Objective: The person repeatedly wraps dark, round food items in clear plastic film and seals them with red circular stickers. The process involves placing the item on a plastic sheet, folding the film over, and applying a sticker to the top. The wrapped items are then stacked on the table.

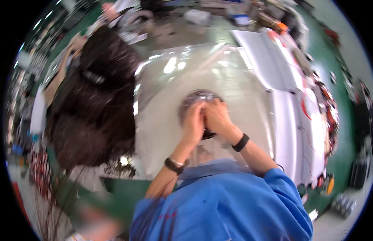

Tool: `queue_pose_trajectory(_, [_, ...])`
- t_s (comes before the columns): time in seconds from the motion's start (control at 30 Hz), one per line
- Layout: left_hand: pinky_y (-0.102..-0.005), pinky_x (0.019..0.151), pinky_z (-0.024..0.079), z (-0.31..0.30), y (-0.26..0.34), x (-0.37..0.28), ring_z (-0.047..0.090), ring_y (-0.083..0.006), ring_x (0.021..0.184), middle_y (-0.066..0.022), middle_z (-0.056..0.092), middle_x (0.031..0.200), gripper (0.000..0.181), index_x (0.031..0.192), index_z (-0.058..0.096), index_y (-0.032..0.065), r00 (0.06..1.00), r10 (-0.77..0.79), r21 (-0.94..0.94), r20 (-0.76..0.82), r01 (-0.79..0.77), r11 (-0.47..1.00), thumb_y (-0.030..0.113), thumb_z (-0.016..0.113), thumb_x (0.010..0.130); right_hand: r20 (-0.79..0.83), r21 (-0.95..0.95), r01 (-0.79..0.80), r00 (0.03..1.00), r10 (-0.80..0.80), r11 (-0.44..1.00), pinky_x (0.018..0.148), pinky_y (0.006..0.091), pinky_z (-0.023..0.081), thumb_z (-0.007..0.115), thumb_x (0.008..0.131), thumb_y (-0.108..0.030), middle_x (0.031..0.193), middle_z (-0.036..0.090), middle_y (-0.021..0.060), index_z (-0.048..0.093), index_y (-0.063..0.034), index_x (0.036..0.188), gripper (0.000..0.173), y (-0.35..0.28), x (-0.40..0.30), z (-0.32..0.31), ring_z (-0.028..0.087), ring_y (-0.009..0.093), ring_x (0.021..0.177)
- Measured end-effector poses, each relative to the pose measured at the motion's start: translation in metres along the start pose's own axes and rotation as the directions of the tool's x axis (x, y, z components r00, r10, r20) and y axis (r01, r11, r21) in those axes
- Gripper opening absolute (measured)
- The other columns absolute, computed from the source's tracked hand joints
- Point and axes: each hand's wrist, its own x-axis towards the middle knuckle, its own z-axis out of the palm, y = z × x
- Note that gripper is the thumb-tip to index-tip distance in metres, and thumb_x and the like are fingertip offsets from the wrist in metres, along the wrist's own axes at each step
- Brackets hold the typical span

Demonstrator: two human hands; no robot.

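Observation:
A dark, shiny round object lies before me on a table covered with a glossy clear plastic sheet. My left hand and my right hand come together over its top, fingers bent inward and nearly touching. Both hands seem to grip it, but motion blur and the fingers themselves hide the exact hold. Part of the object's dark rim shows below my right palm. Each wrist wears a black band.
A large heap of dark, hair-like fibre covers the left side. White panels line the right, with thin wires and cluttered goods beyond. A white bundle sits at the far end. Another person's hand shows at upper left.

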Motion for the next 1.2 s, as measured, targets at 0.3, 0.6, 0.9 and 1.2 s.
queue_pose_trajectory(0.3, [-0.0462, 0.115, 0.038, -0.013, 0.009, 0.011, 0.049, -0.0334, 0.136, -0.013, 0.059, 0.138, 0.036, 0.127, 0.063, 0.0, 0.99, -0.016, 0.146, 0.142, -0.005, 0.989, -0.007, 0.055, 0.092, -0.537, -0.115, -0.614, 0.7, 0.471, 0.781, 0.109, 0.0462, 0.043, 0.084, 0.079, -0.023, 0.14, 0.055, 0.0217, 0.057, 0.0028, 0.135, 0.068, 0.25, -0.121, -0.142, 0.052, 0.038, 0.129])
queue_pose_trajectory(0.6, [-0.0458, 0.115, 0.039, -0.014, 0.007, 0.008, 0.049, -0.0327, 0.137, -0.0118, 0.06, 0.137, 0.035, 0.128, 0.063, 0.0015, 0.989, -0.028, 0.179, 0.142, 0.002, 0.984, -0.003, 0.055, 0.095, -0.542, -0.52, -0.621, 0.77, 0.336, 0.586, 0.086, 0.0381, 0.054, 0.076, 0.084, -0.021, 0.118, 0.067, -0.0022, 0.073, -0.0107, 0.11, 0.028, 0.352, -0.202, -0.131, 0.063, 0.02, 0.111])
queue_pose_trajectory(0.9, [-0.045, 0.113, 0.041, -0.011, 0.005, 0.009, 0.051, -0.033, 0.135, -0.0138, 0.061, 0.135, 0.033, 0.126, 0.064, 0.0016, 0.994, -0.004, 0.186, 0.106, -0.016, 0.982, -0.003, 0.055, 0.095, -0.687, 0.203, -0.542, 0.514, 0.513, 0.815, 0.08, 0.0332, 0.057, 0.069, 0.095, -0.018, 0.11, 0.075, 0.0015, 0.077, -0.0075, 0.096, 0.013, 0.243, -0.163, -0.195, 0.071, 0.023, 0.097])
queue_pose_trajectory(1.2, [-0.0436, 0.103, 0.046, -0.01, 0.008, 0.006, 0.057, -0.0357, 0.12, -0.0166, 0.06, 0.126, 0.031, 0.119, 0.056, 0.0026, 0.999, -0.033, 0.08, -0.021, 0.034, 0.996, -0.005, 0.063, 0.089, -0.512, 0.413, 0.088, 0.846, 0.151, 0.907, 0.119, 0.0521, 0.033, 0.055, 0.095, -0.003, 0.156, 0.047, 0.0188, 0.072, -0.0136, 0.128, 0.038, 0.017, -0.084, -0.12, 0.045, 0.038, 0.143])
